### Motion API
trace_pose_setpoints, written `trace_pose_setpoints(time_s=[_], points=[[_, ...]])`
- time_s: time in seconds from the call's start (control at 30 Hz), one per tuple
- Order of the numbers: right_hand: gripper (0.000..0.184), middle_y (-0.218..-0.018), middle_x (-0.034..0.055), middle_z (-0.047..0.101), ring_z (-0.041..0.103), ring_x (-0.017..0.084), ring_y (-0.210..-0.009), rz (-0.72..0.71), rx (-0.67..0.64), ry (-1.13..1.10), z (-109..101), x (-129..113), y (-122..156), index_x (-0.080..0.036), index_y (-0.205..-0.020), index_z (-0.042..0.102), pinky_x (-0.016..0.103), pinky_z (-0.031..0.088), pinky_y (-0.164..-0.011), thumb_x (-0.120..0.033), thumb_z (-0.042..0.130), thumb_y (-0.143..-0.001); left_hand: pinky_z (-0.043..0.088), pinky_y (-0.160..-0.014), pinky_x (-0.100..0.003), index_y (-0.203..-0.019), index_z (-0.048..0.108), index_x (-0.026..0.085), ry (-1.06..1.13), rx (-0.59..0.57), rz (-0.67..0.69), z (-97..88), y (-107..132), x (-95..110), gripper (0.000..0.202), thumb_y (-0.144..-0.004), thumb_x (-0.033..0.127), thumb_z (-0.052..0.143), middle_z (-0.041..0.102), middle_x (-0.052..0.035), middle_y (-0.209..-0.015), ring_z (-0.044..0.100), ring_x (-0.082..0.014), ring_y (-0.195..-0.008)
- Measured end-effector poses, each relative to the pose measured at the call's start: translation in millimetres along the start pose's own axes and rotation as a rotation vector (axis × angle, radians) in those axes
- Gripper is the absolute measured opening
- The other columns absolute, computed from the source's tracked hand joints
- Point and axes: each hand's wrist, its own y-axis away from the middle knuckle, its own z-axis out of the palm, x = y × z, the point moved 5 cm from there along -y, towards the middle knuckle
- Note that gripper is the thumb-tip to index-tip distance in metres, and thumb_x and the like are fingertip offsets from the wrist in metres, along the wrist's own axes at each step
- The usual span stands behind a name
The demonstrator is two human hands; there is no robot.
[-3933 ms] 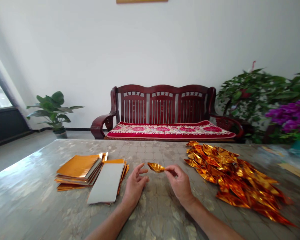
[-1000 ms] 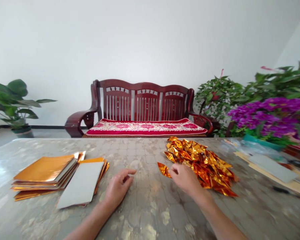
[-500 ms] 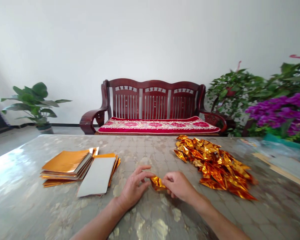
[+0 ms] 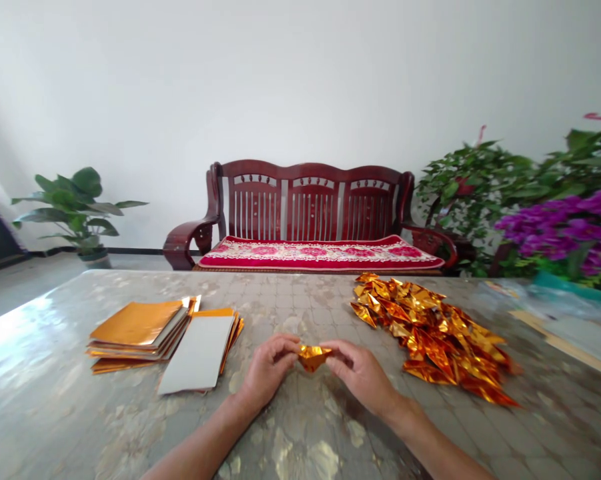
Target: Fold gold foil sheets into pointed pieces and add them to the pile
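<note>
A small folded gold foil piece (image 4: 313, 355) sits between my two hands just above the table (image 4: 55, 413). My left hand (image 4: 269, 370) pinches its left end and my right hand (image 4: 360, 372) pinches its right end; both hands have fingers closed on it. To the right lies a heap of folded gold foil pieces (image 4: 433, 337). To the left are a stack of flat gold sheets (image 4: 137, 328) and a second stack with a grey sheet on top (image 4: 199, 350).
A dark red wooden bench with a red cushion (image 4: 313, 223) stands behind the table. A potted green plant (image 4: 77, 210) is at the back left. Green plants and purple flowers (image 4: 560, 227) fill the right. Flat papers (image 4: 570, 333) lie at the table's right edge.
My right hand took a foil piece from beside the heap and brought it left to the middle. My left hand closed in and now grips its other end.
</note>
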Motion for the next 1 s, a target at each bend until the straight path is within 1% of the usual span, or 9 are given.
trace_pose_setpoints(time_s=[0.1, 0.17, 0.23, 0.33, 0.5, 0.6, 0.73, 0.83, 1.0], points=[[0.018, -0.087, 0.003, 0.071, 0.066, 0.017, -0.082, -0.087, 0.04, 0.079, 1, -1, 0, -0.023, -0.091, 0.074, 0.027, 0.049, -0.076, -0.026, 0.055, -0.09, 0.054, -0.079, -0.031, -0.098, 0.072, 0.019, 0.047, 0.0, -0.058, 1.5, 1, -6, 0.021, -0.079, 0.024, 0.063, 0.072, -0.0079, -0.105, 0.067, -0.0182, -0.083], [0.018, -0.087, 0.0035, 0.071, 0.066, 0.017, -0.082, -0.154, 0.103, 0.15, -2, -2, 1, -0.023, -0.091, 0.073, 0.026, 0.049, -0.075, -0.024, 0.055, -0.091, 0.054, -0.073, -0.028, -0.119, 0.063, 0.019, 0.086, 0.039, -0.115, 0.6, 1, -13, 0.039, -0.08, 0.025, 0.062, 0.069, -0.0093, -0.115, 0.066, -0.0147, -0.074], [0.019, -0.091, 0.0045, 0.071, 0.066, 0.017, -0.086, -0.226, 0.178, 0.236, -7, -3, 3, -0.024, -0.095, 0.072, 0.026, 0.05, -0.077, -0.022, 0.053, -0.093, 0.054, -0.07, -0.028, -0.133, 0.051, 0.019, 0.097, 0.093, -0.157, -1.9, 1, -19, 0.053, -0.081, 0.025, 0.061, 0.064, -0.0115, -0.125, 0.065, -0.0125, -0.071], [0.022, -0.093, 0.0048, 0.071, 0.067, 0.017, -0.086, -0.303, 0.268, 0.372, -16, -3, 7, -0.025, -0.097, 0.072, 0.027, 0.05, -0.077, -0.022, 0.05, -0.095, 0.054, -0.067, -0.027, -0.137, 0.046, 0.02, 0.067, 0.121, -0.204, -4.2, 1, -25, 0.058, -0.08, 0.025, 0.061, 0.061, -0.0126, -0.129, 0.065, -0.0121, -0.071], [0.023, -0.089, 0.0039, 0.072, 0.065, 0.017, -0.08, -0.361, 0.348, 0.63, -25, 1, 10, -0.026, -0.097, 0.074, 0.028, 0.047, -0.075, -0.021, 0.052, -0.095, 0.054, -0.066, -0.027, -0.132, 0.052, 0.019, 0.029, 0.097, -0.243, -4.5, 0, -27, 0.054, -0.079, 0.027, 0.06, 0.062, -0.0114, -0.127, 0.065, -0.0133, -0.072], [0.023, -0.087, 0.0035, 0.071, 0.064, 0.016, -0.08, -0.325, 0.367, 0.744, -30, 6, 7, -0.025, -0.095, 0.074, 0.027, 0.043, -0.076, -0.021, 0.052, -0.096, 0.054, -0.067, -0.028, -0.125, 0.058, 0.018, 0.008, 0.102, -0.251, -5.8, 0, -28, 0.049, -0.077, 0.028, 0.061, 0.065, -0.0109, -0.123, 0.066, -0.0149, -0.073], [0.022, -0.085, 0.0032, 0.069, 0.061, 0.016, -0.081, -0.208, 0.41, 0.84, -43, 16, 3, -0.024, -0.093, 0.073, 0.027, 0.038, -0.076, -0.021, 0.052, -0.096, 0.054, -0.068, -0.029, -0.123, 0.06, 0.019, -0.013, 0.105, -0.26, -8.1, 1, -29, 0.048, -0.077, 0.033, 0.063, 0.071, -0.0085, -0.109, 0.066, -0.0166, -0.072], [0.021, -0.085, 0.0036, 0.069, 0.059, 0.018, -0.082, -0.108, 0.458, 0.928, -62, 25, 2, -0.023, -0.093, 0.073, 0.028, 0.035, -0.077, -0.024, 0.052, -0.096, 0.054, -0.068, -0.03, -0.123, 0.061, 0.018, -0.012, 0.104, -0.262, -9.3, 1, -29, 0.05, -0.076, 0.035, 0.063, 0.073, -0.0068, -0.098, 0.066, -0.0178, -0.072], [0.026, -0.089, 0.0049, 0.069, 0.054, 0.021, -0.086, 0.068, 0.576, 1.08, -104, 44, 4, -0.024, -0.097, 0.074, 0.032, 0.031, -0.076, -0.029, 0.049, -0.098, 0.053, -0.067, -0.03, -0.122, 0.062, 0.018, -0.016, 0.103, -0.275, -9.5, 0, -27, 0.05, -0.076, 0.037, 0.064, 0.072, -0.0051, -0.09, 0.065, -0.0184, -0.07]])
